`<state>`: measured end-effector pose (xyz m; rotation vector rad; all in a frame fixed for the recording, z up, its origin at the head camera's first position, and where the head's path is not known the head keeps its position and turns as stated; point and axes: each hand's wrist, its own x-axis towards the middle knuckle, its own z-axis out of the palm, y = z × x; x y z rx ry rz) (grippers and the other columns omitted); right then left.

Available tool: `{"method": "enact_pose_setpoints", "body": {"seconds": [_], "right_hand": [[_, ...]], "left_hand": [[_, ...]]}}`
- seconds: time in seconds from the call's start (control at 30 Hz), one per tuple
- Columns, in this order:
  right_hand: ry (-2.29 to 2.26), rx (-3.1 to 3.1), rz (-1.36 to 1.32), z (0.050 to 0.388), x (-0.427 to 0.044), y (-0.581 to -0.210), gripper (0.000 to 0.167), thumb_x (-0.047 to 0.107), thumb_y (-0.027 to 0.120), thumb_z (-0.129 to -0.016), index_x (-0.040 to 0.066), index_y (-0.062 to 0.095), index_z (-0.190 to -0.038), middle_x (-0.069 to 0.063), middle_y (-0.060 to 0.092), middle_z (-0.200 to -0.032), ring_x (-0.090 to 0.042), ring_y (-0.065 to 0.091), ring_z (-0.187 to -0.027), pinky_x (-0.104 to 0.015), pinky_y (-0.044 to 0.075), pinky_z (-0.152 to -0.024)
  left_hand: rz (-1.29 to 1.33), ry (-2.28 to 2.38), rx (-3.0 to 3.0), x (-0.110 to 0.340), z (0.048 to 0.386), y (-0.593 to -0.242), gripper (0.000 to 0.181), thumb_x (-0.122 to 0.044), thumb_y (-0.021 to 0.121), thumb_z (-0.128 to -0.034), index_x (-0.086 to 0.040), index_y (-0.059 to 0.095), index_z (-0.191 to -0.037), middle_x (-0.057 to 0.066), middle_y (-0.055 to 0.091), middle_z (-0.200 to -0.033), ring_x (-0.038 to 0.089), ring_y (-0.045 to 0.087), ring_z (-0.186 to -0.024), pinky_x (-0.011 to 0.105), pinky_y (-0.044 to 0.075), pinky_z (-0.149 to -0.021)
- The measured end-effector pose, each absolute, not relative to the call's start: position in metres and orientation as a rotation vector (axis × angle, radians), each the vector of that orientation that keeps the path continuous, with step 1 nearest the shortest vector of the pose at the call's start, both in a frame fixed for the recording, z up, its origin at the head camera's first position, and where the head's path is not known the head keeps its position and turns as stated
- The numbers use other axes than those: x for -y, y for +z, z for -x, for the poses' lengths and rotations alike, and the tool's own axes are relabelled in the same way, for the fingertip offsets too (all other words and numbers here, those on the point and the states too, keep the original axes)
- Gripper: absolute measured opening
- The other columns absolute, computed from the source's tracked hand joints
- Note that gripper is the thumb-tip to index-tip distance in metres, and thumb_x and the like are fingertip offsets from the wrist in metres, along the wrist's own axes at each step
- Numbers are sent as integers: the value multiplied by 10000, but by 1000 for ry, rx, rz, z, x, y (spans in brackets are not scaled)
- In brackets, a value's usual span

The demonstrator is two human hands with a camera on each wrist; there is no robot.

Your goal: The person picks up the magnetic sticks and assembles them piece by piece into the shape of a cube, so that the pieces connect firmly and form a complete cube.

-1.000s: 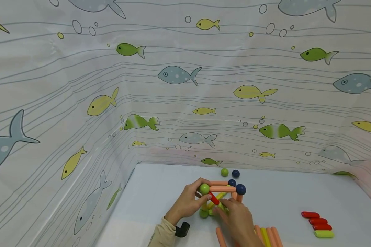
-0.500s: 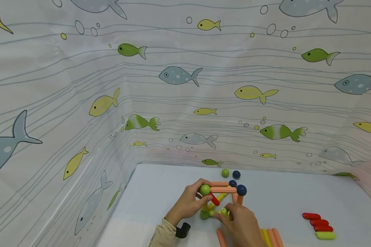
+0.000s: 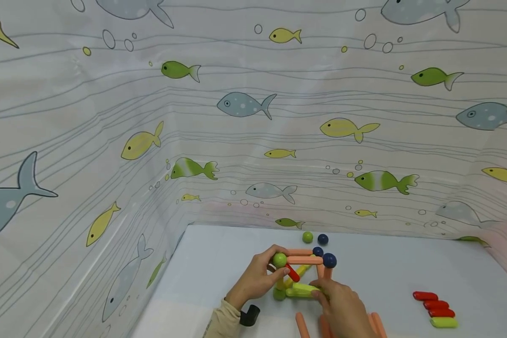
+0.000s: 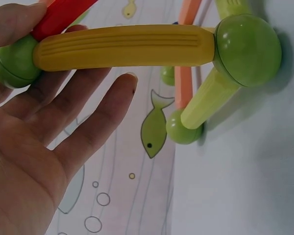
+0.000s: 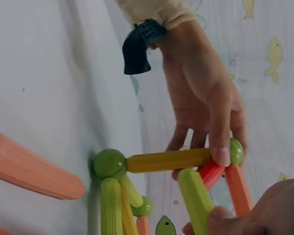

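Observation:
A frame of building rods and balls stands on the table. At its upper near corner my left hand (image 3: 255,279) pinches a green ball (image 3: 280,259), its thumb by a short red rod (image 3: 293,273). From that ball a yellow rod (image 4: 127,47) runs down to a lower green ball (image 4: 248,50). Salmon rods (image 3: 304,259) join the top to dark blue balls (image 3: 329,260). My right hand (image 3: 344,307) pinches a lime-green rod (image 5: 193,196), beside the frame and above its lower lime-green rod (image 5: 110,205). My right fingertips are partly hidden in the right wrist view.
A loose green ball (image 3: 307,237) and dark blue ball (image 3: 323,239) lie behind the frame. Several red rods (image 3: 439,304) and a lime-green rod (image 3: 444,322) lie at the right. Salmon rods (image 3: 302,325) lie near the front. A fish-printed sheet (image 3: 236,141) encloses the table.
My right hand has moved slightly right and toward the front. The lime-green rod in it has turned from pointing toward the camera to lying sideways. My left hand keeps its hold on the corner.

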<state>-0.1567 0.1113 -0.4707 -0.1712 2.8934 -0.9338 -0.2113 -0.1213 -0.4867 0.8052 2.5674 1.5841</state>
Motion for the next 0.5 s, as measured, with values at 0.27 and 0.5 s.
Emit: {"method": "enact_pose_setpoints", "body": {"seconds": [0.27, 0.5], "right_hand": [[-771, -2912, 194, 154, -108, -483, 147, 182, 713, -1018, 117, 630, -1120, 39, 618, -737, -164, 537, -620, -369, 488, -559], [-644, -2942, 187, 156, -108, -487, 210, 209, 727, -1011, 116, 595, -1145, 13, 637, -769, -174, 539, -617, -403, 522, -565]], "left_hand": [[-838, 1584, -2596, 122, 212, -490, 289, -197, 706, -1038, -153, 618, -1309, 57, 733, -1190, 57, 664, -989, 291, 594, -849], [-835, 1573, -2600, 121, 212, -489, 301, -191, 708, -1035, -142, 617, -1318, 55, 730, -1197, 46, 661, -989, 278, 593, -853]]}}
